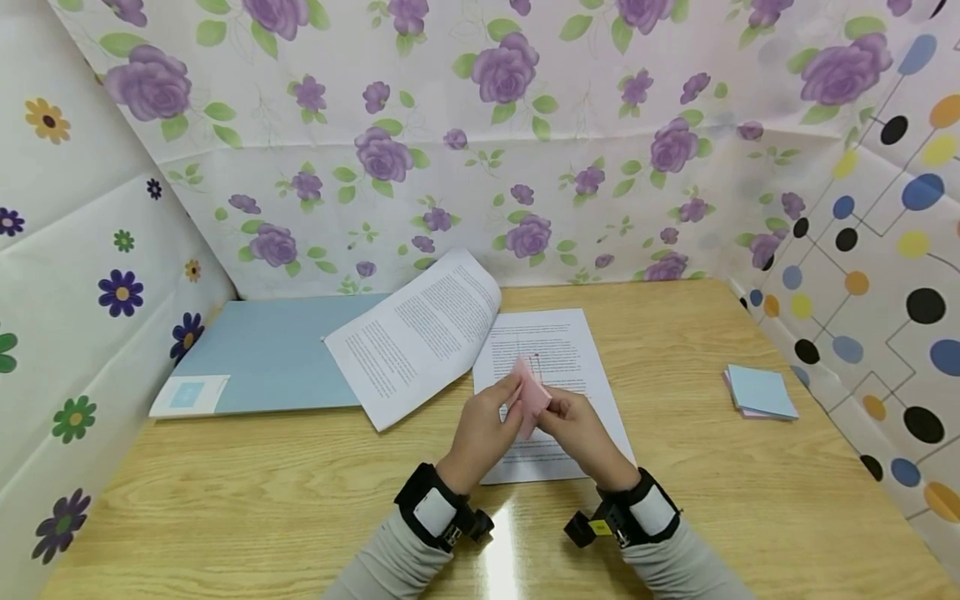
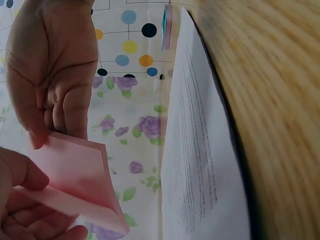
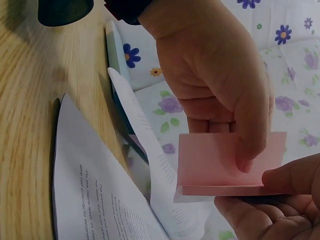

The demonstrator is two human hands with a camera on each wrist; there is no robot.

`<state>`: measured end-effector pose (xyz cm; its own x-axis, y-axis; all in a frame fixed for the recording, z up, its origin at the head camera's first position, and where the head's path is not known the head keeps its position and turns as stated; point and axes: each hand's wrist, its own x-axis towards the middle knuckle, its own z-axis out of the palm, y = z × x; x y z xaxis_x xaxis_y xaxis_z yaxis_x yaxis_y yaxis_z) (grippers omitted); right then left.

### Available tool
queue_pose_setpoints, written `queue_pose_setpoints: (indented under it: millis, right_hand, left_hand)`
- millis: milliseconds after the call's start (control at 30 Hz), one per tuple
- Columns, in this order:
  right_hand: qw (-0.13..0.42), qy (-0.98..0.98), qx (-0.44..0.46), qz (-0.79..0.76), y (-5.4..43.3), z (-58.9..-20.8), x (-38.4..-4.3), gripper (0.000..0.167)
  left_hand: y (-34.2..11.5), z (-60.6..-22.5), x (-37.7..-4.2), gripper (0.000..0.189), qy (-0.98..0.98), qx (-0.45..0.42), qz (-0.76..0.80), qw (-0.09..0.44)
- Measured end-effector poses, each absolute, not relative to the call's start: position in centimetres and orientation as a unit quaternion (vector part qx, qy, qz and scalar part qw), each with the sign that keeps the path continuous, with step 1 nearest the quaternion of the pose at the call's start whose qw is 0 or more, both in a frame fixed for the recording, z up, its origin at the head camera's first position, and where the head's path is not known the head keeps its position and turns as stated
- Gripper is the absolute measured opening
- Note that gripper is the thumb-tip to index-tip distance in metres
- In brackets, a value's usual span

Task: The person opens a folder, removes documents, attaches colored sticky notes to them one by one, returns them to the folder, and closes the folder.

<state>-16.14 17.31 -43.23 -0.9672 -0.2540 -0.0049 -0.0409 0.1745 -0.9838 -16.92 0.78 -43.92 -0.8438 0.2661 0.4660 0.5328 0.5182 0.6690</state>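
A pink sticky-note pad (image 1: 532, 398) is held up by both hands above a printed page (image 1: 558, 337). My left hand (image 1: 483, 429) grips one side, its thumb pressed on the pink face in the right wrist view. From the other side my right hand (image 1: 583, 435) pinches the pad, with thumb and fingers at its edge. In the right wrist view the pad (image 3: 215, 157) stands parted, one leaf upright and a thicker edge (image 3: 225, 190) along its base. The left wrist view also shows the pink leaves (image 2: 75, 165) spread at an angle.
Another printed sheet (image 1: 408, 342) curls up from the page's left side and overlaps a flat blue-grey folder (image 1: 292, 350) with a white label. A small stack of light blue and pink sticky notes (image 1: 762, 392) lies at the right. Patterned cloth walls (image 1: 450, 192) border the wooden table (image 1: 262, 492).
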Motion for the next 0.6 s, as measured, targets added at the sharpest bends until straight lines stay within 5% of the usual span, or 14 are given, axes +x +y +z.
queue_pose_setpoints:
  millis: [600]
  right_hand:
    - [0.062,0.753,-0.059,-0.652,18.3,-43.3,-16.4,0.041]
  left_hand:
    - [-0.2,-43.3,-17.6,0.037,-0.813,-0.193,-0.544,0.073]
